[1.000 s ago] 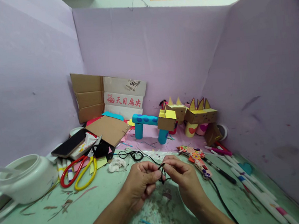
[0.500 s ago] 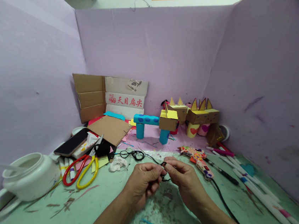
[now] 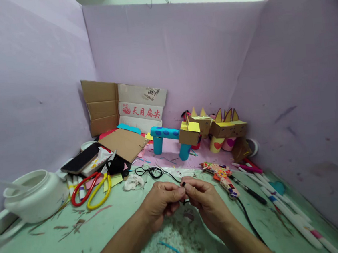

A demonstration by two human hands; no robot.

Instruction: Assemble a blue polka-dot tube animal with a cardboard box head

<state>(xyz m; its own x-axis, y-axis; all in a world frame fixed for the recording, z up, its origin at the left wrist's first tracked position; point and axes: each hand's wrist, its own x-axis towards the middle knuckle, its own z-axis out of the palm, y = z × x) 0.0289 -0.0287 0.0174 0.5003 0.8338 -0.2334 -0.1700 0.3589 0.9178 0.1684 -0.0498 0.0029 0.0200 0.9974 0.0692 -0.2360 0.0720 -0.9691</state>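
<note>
a green tabletop (image 3: 106, 221) (dotted with scraps (image 3: 78, 224)) bears a white pot (image 3: 40, 200) and glue gun (image 3: 220, 174).

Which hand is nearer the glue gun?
Right. The right hand is just left of the glue gun; the left hand is farther left, past the right one.
</note>
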